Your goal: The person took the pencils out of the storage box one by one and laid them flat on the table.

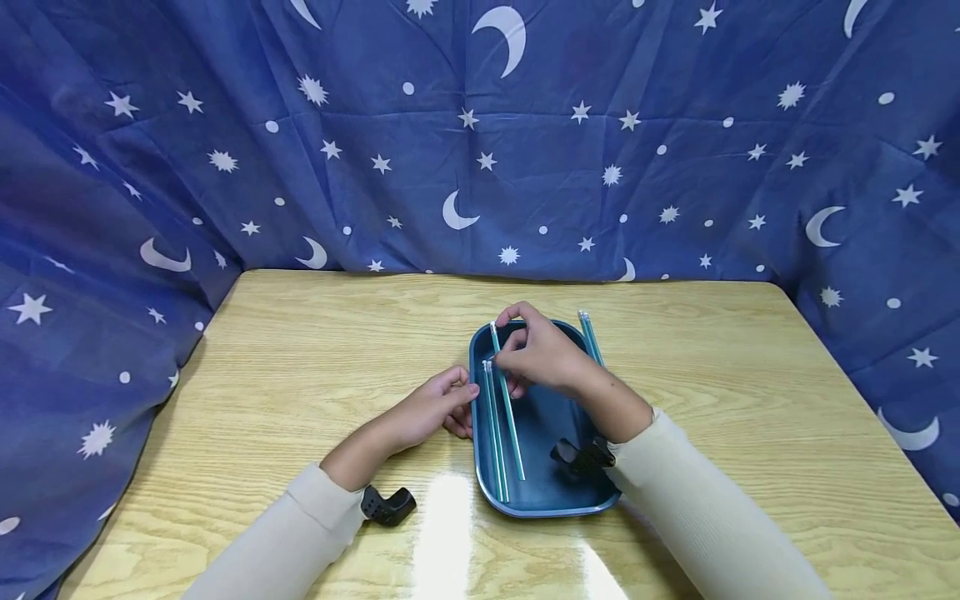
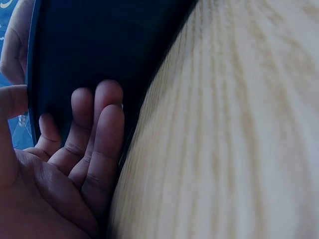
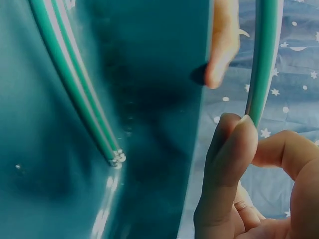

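My right hand (image 1: 543, 354) pinches a green-and-white striped pencil (image 1: 512, 425) between thumb and finger near its upper end, over the dark blue-green tray (image 1: 543, 446). In the right wrist view the pencil (image 3: 264, 55) rises from the fingertips. Two similar pencils (image 1: 494, 433) lie side by side along the tray's left side, their pale ends pointing away from me. At the tray's left edge my left hand (image 1: 431, 408) holds the tray, thumb at the rim and fingers against the outer wall (image 2: 104, 45).
More striped pencils (image 1: 592, 337) lie at the tray's far right side, partly hidden by the right forearm. Under everything is a light wooden table (image 1: 337, 333). A blue curtain (image 1: 390, 192) with moons and stars hangs behind and at the sides.
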